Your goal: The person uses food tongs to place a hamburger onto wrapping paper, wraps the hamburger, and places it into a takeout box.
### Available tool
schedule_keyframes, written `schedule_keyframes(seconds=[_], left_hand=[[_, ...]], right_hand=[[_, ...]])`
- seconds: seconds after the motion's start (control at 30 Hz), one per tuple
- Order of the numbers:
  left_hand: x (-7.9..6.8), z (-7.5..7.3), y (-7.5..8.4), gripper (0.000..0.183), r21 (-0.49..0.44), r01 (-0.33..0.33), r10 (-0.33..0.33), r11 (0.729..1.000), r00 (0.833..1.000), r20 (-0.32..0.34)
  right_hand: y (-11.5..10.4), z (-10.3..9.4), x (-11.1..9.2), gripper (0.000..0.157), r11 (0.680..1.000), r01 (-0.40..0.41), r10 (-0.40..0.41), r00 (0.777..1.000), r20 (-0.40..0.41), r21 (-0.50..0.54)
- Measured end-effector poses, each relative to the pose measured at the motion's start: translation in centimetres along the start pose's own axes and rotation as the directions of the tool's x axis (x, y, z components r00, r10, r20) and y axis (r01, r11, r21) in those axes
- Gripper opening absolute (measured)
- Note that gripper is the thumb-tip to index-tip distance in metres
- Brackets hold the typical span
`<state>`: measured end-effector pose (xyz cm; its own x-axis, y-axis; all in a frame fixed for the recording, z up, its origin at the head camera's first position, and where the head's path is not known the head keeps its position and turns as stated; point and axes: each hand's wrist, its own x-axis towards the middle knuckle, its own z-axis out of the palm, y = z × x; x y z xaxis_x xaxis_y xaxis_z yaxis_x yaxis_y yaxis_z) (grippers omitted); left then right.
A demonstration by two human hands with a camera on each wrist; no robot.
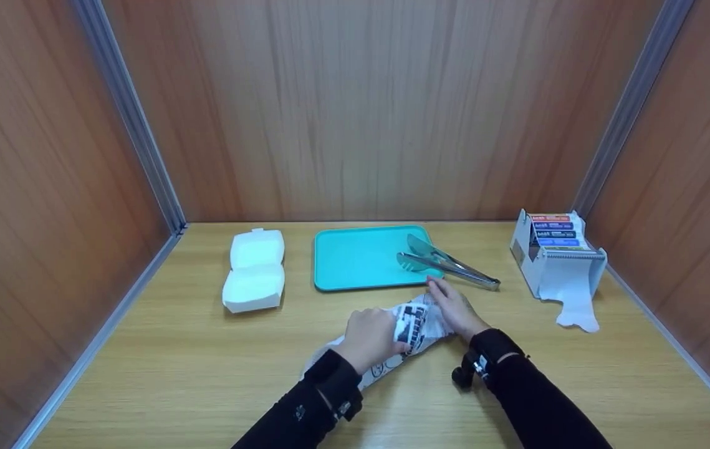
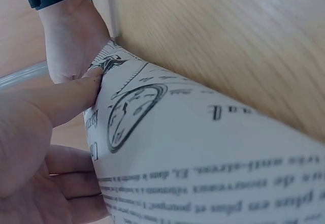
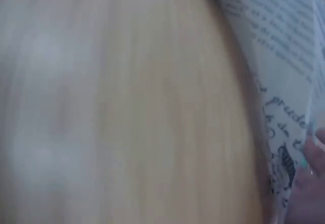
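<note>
A long parcel in newsprint-patterned wrapping paper [image 1: 414, 321] lies slantwise at the front middle of the table. My left hand [image 1: 370, 337] grips it near its middle, the thumb lying across the paper. At its far right end, my right hand [image 1: 456, 308] holds the paper, fingers stretched along that end. In the left wrist view the printed wrapping [image 2: 152, 148] narrows toward the right hand [image 2: 76, 36]. Some fingertips [image 3: 312, 155] touch the paper's edge at the right of the right wrist view. What is inside the wrapping is hidden.
Beyond the hands lies a turquoise tray [image 1: 358, 255], with metal tongs [image 1: 454, 268] resting across its right corner. A white lidded box [image 1: 255, 274] stands open at the left. A label or tape dispenser [image 1: 557, 268] with a hanging white strip stands at the right.
</note>
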<state>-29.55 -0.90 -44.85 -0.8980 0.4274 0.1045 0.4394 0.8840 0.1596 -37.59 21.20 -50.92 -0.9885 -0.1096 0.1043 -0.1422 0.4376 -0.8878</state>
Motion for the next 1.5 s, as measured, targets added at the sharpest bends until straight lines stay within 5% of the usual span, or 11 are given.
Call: schedule_keyframes(seconds=[0.07, 0.17, 0.27, 0.37, 0.57, 0.77, 0.9, 1.0, 1.27, 1.5], left_hand=[[0.0, 0.0, 0.0, 0.044, -0.007, 0.007, -0.007, 1.0, 1.0, 0.006], [0.1, 0.1, 0.0, 0.052, 0.004, 0.019, -0.019, 1.0, 1.0, 0.019], [0.2, 0.2, 0.1, 0.071, 0.034, 0.0, -0.002, 0.999, 0.999, 0.041], [0.4, 0.2, 0.3, 0.079, 0.092, -0.043, 0.037, 0.995, 0.997, 0.063], [0.7, -0.3, 0.8, 0.065, 0.177, -0.085, 0.066, 0.981, 0.992, 0.112], [1.2, -0.6, 1.2, 0.066, 0.197, -0.082, 0.044, 0.977, 0.982, 0.186], [1.3, -0.9, 1.1, 0.066, 0.153, -0.061, 0.027, 0.986, 0.976, 0.214], [1.2, -1.0, 1.0, 0.067, 0.14, -0.052, 0.019, 0.989, 0.974, 0.224], [1.4, -0.9, 0.7, 0.067, 0.134, -0.064, 0.038, 0.989, 0.981, 0.192], [1.3, -0.4, 0.4, 0.056, 0.12, -0.07, 0.056, 0.99, 0.991, 0.121]], right_hand=[[-0.2, -0.5, 0.0, 0.05, 0.975, -0.051, 0.025, 0.992, -0.122, -0.215], [-0.4, -1.5, -0.2, 0.059, 0.85, -0.245, 0.138, 0.958, -0.252, -0.467], [-0.6, -2.3, -0.6, 0.069, 0.724, -0.39, 0.281, 0.92, -0.272, -0.57], [-0.8, -2.9, -0.8, 0.061, 0.681, -0.426, 0.353, 0.904, -0.243, -0.595], [-1.3, -3.2, -0.7, 0.044, 0.725, -0.397, 0.383, 0.912, -0.149, -0.563], [-1.2, -3.6, -0.4, 0.025, 0.838, -0.38, 0.383, 0.921, -0.075, -0.392], [-2.0, -3.8, -0.7, 0.035, 0.92, -0.289, 0.29, 0.956, -0.036, -0.264], [-2.8, -3.5, -1.3, 0.02, 0.959, -0.166, 0.158, 0.986, -0.05, -0.23], [-6.7, -1.7, -3.6, 0.022, 0.975, 0.062, -0.083, 0.992, -0.093, -0.214], [-10.3, 1.0, -4.9, 0.025, 0.927, 0.163, -0.188, 0.981, -0.042, -0.339]])
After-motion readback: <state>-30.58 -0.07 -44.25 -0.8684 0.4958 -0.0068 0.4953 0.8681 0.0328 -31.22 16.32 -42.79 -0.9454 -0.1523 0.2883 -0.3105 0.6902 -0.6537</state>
